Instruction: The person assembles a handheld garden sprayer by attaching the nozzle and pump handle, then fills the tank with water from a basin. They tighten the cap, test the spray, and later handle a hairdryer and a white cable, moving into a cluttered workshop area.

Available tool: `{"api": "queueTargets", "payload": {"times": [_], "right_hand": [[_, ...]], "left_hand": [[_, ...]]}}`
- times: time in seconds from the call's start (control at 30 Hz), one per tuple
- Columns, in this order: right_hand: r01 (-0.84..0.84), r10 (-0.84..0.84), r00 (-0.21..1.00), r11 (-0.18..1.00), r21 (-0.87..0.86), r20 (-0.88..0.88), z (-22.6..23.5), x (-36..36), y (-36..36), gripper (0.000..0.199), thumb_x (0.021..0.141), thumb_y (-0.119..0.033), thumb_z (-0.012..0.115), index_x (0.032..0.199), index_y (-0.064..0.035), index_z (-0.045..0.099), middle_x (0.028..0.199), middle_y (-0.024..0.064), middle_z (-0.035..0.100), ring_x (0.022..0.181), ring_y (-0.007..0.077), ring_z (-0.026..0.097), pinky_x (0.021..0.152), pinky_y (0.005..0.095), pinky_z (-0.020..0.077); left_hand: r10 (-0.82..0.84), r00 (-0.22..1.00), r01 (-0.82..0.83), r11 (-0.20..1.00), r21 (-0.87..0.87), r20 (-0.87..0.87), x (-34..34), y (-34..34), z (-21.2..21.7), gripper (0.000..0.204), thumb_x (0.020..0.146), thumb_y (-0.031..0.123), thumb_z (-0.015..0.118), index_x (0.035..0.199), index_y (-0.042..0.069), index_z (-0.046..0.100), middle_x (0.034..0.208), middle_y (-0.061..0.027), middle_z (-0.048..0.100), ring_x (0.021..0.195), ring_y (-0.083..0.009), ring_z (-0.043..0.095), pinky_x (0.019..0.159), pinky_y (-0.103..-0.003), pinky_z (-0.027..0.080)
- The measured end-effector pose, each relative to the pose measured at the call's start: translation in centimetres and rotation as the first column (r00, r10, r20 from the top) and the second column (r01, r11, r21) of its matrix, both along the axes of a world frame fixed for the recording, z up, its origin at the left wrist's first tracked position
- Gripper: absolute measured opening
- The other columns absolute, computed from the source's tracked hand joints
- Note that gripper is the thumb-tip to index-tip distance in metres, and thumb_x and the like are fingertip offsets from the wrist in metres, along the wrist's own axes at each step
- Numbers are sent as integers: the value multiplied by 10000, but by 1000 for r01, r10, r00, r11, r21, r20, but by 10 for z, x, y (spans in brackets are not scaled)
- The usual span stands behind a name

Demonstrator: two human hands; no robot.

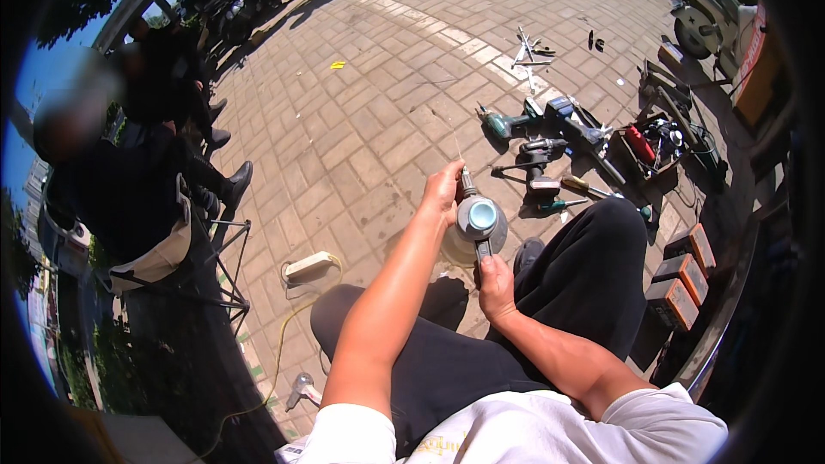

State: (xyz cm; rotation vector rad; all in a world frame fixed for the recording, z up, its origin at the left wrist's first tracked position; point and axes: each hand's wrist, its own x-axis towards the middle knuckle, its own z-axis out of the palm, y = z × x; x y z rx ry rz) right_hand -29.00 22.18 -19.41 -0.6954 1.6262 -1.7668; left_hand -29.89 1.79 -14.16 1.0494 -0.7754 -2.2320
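In front of my knees I hold a rounded, greyish container with a pale blue round cap (482, 215); its exact kind is hard to make out. My left hand (442, 192) is closed around the narrow neck or nozzle at its far end. A thin pale line runs out beyond that tip; I cannot tell whether it is a stream or a rod. My right hand (496, 289) grips the dark handle at the near side, thumb on top. Part of the container is hidden by my hands.
Right of my hands lie a green drill (503, 123), a black power tool (541, 155), screwdrivers (563, 204) and an open tool tray (655, 150). Orange-and-black blocks (674, 304) stand near my right knee. A white power strip (309, 267) lies left. People sit at the left, one in a folding chair (163, 249).
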Motion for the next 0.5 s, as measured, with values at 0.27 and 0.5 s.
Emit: {"api": "queueTargets", "payload": {"times": [0.27, 0.5], "right_hand": [[21, -16, 998, 997, -80, 62, 1, -6, 1, 411, 976, -394, 485, 726, -73, 423, 580, -32, 394, 522, 64, 370, 479, 251, 317], [43, -48, 996, 997, -61, -70, -1, -10, 3, 425, 987, -405, 444, 723, -72, 438, 585, -20, 413, 505, 80, 379, 471, 254, 316]], "left_hand": [[-73, 997, 73, 997, -37, -5, -16, 6, 2, 180, 854, 169, 602, 824, -4, 641, 696, -80, 583, 590, -192, 554, 526, -344, 489], [-89, 991, 87, 996, -17, -95, -15, 9, 6, 177, 856, 165, 611, 822, -6, 638, 706, -77, 570, 583, -192, 538, 515, -345, 492]]}}
